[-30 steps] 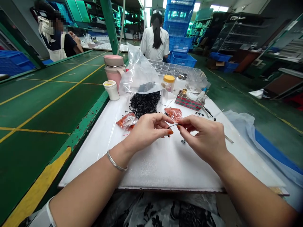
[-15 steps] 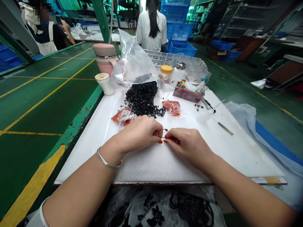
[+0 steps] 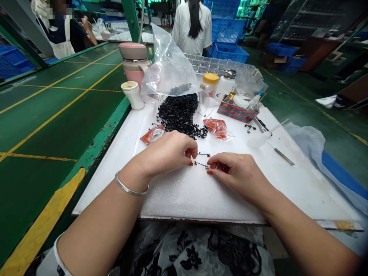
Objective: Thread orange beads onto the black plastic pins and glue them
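A thin black part [image 3: 201, 165] with an orange tip at its left end is pinched at its right end by the fingertips of my right hand [image 3: 237, 168]. My left hand [image 3: 175, 151] is just left of it, fingers bent together; whether anything sits between them is too small to tell. Another black part [image 3: 203, 154] with an orange end lies on the white board [image 3: 178, 199] behind the held one. Beyond my hands is a heap of small black parts [image 3: 179, 113], flanked by two clear bags of orange pieces, one left [image 3: 151, 135] and one right [image 3: 217, 128].
At the back stand a pink cup [image 3: 133, 61], a white tub [image 3: 132, 95], a plastic bag [image 3: 169, 69], a yellow-lidded jar [image 3: 209, 84] and a patterned box [image 3: 237, 111]. A metal tool [image 3: 284, 156] lies right. Two people sit farther off.
My hands have moved apart, and the black part now shows between them, held at the right. The whole view has shifted, with the table things appearing slightly higher and farther right.
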{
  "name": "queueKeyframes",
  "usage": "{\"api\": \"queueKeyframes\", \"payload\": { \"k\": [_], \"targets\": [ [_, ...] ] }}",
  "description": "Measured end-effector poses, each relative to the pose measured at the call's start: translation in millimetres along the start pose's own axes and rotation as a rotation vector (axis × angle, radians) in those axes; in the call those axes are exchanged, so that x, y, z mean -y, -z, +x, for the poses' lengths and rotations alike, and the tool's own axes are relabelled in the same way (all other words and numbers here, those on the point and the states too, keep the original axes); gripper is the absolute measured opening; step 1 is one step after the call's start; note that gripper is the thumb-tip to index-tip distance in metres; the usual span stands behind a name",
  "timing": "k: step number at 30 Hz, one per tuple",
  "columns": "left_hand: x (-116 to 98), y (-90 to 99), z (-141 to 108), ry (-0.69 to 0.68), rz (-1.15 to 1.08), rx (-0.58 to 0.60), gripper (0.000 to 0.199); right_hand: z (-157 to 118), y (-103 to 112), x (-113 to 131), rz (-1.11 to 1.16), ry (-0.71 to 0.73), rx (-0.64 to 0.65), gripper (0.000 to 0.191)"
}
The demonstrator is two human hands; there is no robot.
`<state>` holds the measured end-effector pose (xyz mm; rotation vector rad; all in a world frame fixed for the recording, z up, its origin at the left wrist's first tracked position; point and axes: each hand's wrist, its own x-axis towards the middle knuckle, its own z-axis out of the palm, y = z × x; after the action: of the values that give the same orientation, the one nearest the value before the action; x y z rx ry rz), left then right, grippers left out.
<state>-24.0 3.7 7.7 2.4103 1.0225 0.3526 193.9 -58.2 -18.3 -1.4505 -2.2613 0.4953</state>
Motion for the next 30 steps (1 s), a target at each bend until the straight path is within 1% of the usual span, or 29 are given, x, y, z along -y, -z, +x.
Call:
{"api": "queueKeyframes", "payload": {
  "k": [4,11,14,16,17,19,22,23,25,27,30],
  "targets": [
    [-0.1,-4.7,1.4,-0.012,0.049,-0.028,0.011,-0.1,-1.0,-0.6,-0.012,0.011,0.000,0.008],
    [-4.1,-8.6,1.3,-0.007,0.059,-0.008,0.004,-0.8,-2.2,2.5,-0.034,0.011,0.006,0.005],
    [-5.2,-8.8,0.7,-0.019,0.068,-0.019,0.007,0.3,-0.4,4.4,0.053,0.009,0.070,0.006],
    [-6.0,-8.7,0.6,-0.037,0.074,-0.012,0.011,0.8,1.1,4.7,0.127,0.034,0.114,0.006],
    [-6.5,-8.8,0.7,-0.048,0.073,-0.005,0.013,0.9,1.8,4.4,0.148,0.048,0.119,0.006],
    [-7.8,-9.6,1.5,-0.070,0.070,0.005,0.016,1.0,2.7,3.1,0.154,0.069,0.073,0.010],
    [-9.8,-12.6,3.8,-0.095,0.069,0.016,0.020,0.8,2.1,-0.1,0.129,0.146,-0.025,0.023],
    [-10.3,-13.9,4.6,-0.103,0.065,0.021,0.020,0.6,1.5,-1.3,0.116,0.192,-0.031,0.028],
    [-11.0,-16.0,6.0,-0.108,0.057,0.024,0.018,0.1,0.1,-3.2,0.068,0.262,-0.004,0.034],
    [-10.8,-16.7,6.8,-0.100,0.043,-0.001,0.016,-0.8,-0.6,-4.2,-0.010,0.276,0.034,0.034],
    [-9.2,-14.5,6.5,-0.090,0.014,-0.073,0.016,-2.4,0.8,-3.9,-0.127,0.253,0.063,0.026]
  ]
}}
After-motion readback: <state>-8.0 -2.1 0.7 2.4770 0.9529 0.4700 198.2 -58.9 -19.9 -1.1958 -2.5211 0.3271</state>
